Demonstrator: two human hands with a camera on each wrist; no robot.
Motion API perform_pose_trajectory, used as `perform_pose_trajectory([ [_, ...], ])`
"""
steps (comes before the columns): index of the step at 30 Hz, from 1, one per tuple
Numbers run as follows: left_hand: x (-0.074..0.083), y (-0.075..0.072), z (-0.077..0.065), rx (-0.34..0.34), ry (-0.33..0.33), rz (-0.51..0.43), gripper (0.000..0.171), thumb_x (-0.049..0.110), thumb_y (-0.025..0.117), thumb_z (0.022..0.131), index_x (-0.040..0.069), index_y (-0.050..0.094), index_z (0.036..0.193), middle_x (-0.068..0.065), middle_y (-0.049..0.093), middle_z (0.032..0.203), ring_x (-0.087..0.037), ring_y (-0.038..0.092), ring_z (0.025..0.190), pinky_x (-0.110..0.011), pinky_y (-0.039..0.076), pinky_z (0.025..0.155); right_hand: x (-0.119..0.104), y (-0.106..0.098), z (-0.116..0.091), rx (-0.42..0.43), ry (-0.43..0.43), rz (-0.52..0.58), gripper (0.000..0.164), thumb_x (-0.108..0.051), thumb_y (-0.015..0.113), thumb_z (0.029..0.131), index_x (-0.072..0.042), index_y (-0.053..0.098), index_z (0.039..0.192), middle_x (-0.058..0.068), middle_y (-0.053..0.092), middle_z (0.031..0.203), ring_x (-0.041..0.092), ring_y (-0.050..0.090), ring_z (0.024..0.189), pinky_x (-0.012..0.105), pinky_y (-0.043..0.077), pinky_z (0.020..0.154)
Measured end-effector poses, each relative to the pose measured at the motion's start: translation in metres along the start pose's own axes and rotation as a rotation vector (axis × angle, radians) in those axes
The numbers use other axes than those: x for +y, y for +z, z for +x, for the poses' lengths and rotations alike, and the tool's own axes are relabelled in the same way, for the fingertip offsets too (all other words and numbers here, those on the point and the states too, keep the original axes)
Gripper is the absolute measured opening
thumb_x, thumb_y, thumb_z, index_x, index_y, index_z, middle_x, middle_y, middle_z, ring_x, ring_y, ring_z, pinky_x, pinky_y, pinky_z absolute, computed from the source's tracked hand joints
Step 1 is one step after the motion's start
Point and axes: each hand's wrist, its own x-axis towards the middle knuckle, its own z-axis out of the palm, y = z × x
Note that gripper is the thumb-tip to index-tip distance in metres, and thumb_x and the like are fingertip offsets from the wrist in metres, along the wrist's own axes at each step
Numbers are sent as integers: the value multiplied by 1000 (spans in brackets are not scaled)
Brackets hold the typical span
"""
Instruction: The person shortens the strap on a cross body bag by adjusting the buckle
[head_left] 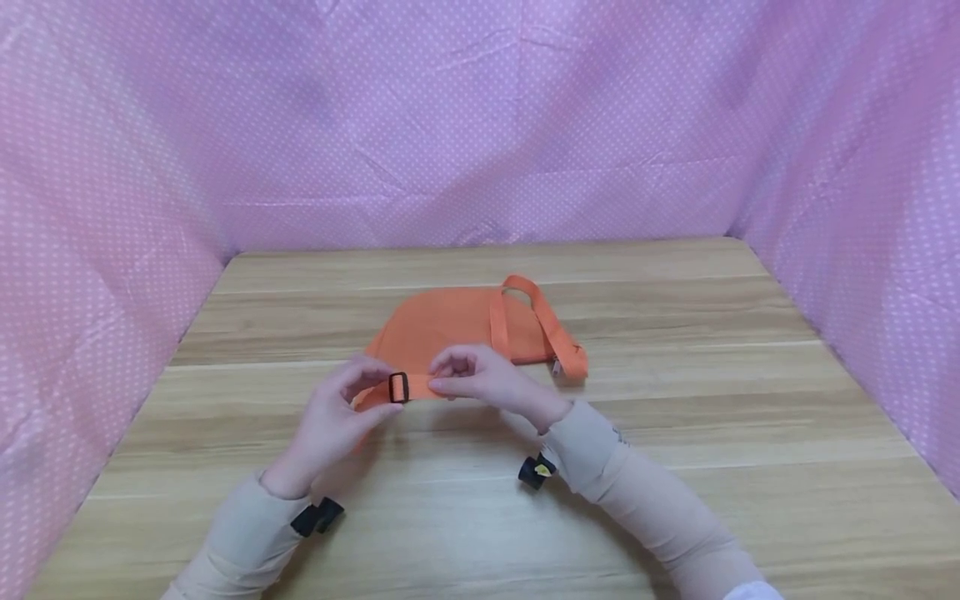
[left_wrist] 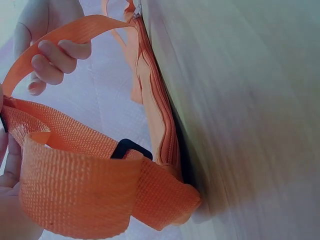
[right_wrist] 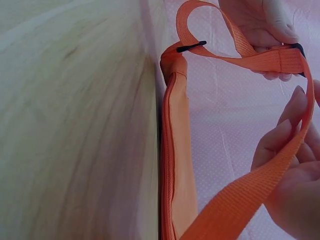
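An orange zippered bag with a webbing strap lies on the table before the hands. My left hand holds the strap at a black slider buckle, thumb below and fingers above. Just to the right, my right hand pinches the strap between thumb and fingers. A second black buckle sits lower on the looped strap, near the bag's end. The rest of the strap bends in a loop across the bag's right side. Along the bag's edge runs a zipper.
The wood-grain table extends around the bag. Pink dotted cloth hangs behind it and along both sides. Black devices are strapped at both wrists, above the tabletop.
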Motion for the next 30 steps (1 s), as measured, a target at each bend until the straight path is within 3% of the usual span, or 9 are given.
perform_pose_trajectory([
  [7,2,2,-1,-3,32,-18,36,-4,78,71,3,63,103,-8,64,102,1,58,95,-12,45,89,2,1,-3,29,12,-24,15,-9,64,90,0,63,101,0,64,85,9,57,76,23,49,70],
  [13,3,1,0,-14,13,-23,35,-5,79,70,3,64,101,-7,64,101,0,59,94,-12,45,89,2,4,-3,69,-17,-13,12,-7,65,89,2,63,96,-1,64,81,10,57,73,30,52,71],
  [16,4,0,0,-25,-3,-33,34,-3,79,70,4,65,100,-5,64,101,0,60,93,-12,45,89,2,7,-2,81,-30,7,11,-5,66,88,3,63,94,-1,63,79,10,57,70,28,51,68],
  [25,3,-1,0,-51,4,-44,35,-3,81,69,5,66,99,-5,65,99,-3,61,91,-16,49,86,-1,16,2,93,-40,-1,11,-7,68,86,3,65,91,-1,63,75,11,57,67,33,52,67],
  [30,4,0,0,-102,-4,-114,35,-3,79,70,4,64,100,-7,64,102,-4,62,94,-20,50,87,-4,22,5,89,-40,32,14,-2,68,85,4,62,96,7,67,80,7,59,69,25,50,66],
])
